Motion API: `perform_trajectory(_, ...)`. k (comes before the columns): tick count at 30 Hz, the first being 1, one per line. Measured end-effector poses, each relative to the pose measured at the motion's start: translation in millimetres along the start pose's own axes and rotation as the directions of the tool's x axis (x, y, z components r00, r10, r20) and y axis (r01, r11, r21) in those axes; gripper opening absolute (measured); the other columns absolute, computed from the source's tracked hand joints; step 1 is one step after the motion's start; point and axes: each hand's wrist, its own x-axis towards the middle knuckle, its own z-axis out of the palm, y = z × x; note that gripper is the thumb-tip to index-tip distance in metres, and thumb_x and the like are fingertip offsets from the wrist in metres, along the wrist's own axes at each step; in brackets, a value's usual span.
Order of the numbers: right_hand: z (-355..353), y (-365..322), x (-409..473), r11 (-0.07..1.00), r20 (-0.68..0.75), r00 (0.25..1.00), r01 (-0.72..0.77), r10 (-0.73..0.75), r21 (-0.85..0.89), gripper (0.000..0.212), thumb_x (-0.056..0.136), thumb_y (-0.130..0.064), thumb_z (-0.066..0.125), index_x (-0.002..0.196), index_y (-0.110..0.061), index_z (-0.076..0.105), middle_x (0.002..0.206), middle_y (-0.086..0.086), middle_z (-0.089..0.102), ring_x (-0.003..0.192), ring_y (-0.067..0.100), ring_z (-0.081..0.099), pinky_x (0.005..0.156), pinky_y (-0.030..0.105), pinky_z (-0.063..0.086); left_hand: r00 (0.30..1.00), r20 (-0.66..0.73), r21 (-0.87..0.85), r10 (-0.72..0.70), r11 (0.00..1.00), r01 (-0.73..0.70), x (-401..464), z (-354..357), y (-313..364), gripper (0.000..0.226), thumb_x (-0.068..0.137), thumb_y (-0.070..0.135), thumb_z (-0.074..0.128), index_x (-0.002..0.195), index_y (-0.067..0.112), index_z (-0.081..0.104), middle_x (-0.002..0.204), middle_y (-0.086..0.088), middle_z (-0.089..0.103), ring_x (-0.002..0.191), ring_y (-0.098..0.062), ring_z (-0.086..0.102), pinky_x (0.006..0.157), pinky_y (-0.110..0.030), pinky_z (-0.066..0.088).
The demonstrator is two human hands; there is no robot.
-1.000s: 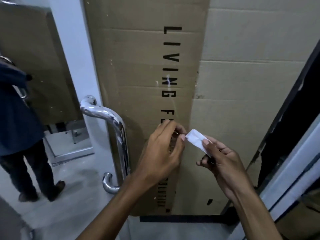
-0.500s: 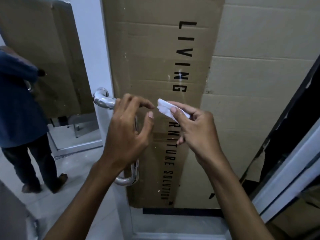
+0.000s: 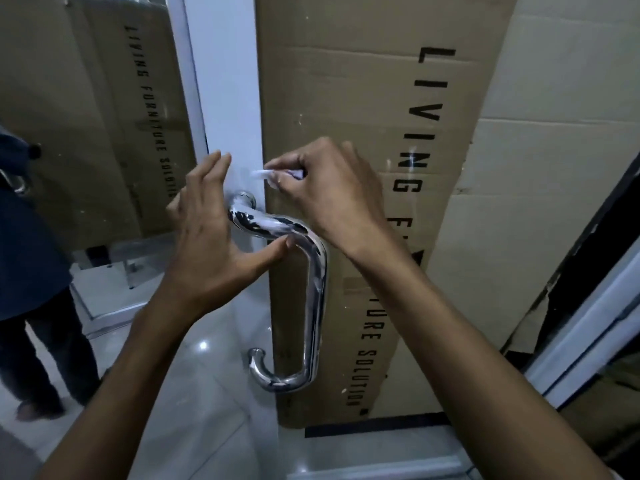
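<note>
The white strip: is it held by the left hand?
No, the right hand pinches the white strip, while the left hand is spread open at the door handle.

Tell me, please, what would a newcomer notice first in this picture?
Two hands meet at the centre: the right hand pinches a small white strip at the white door frame, and the left hand, fingers spread, sits beside the top of the chrome door handle. Behind them stands a tall cardboard box printed with LIVING in black letters.
</note>
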Motion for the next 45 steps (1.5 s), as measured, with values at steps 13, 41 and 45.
perform_trajectory(13,36,-23,38,0.984,0.245,0.969,0.047,-0.003,-0.174,0.017,0.095,-0.043,0.07,0.108,-0.042,0.08,0.106,-0.012,0.079,0.098,0.014,0.071,0.073,0.03,0.05,0.994,-0.033,-0.071,0.102,0.992,-0.104,11,19,-40,0.124,0.077,0.075,0.07,0.162,0.001,0.019,0.165,-0.015,0.023,0.156,-0.023,0.022,0.124,-0.048,0.026)
perform_trajectory(41,30,-6,56,0.923,0.396,0.91,0.252,-0.124,-0.29,0.024,0.102,-0.037,0.06,0.12,-0.044,0.075,0.112,-0.016,0.077,0.09,0.011,0.07,0.064,0.029,0.048,0.993,0.024,-0.221,0.111,0.97,-0.103,50,53,-78,0.09,0.08,0.071,0.066,0.142,0.011,0.043,0.146,-0.009,0.046,0.159,-0.018,0.018,0.117,-0.032,0.014)
perform_trajectory(45,40,-12,55,0.887,0.371,0.914,0.301,-0.164,-0.349,0.025,0.103,-0.04,0.059,0.122,-0.047,0.073,0.114,-0.014,0.077,0.091,0.015,0.07,0.058,0.028,0.039,0.993,0.041,-0.223,0.11,0.97,-0.098,52,54,-80,0.091,0.079,0.073,0.066,0.142,0.012,0.043,0.147,-0.007,0.046,0.159,-0.016,0.015,0.117,-0.031,0.012)
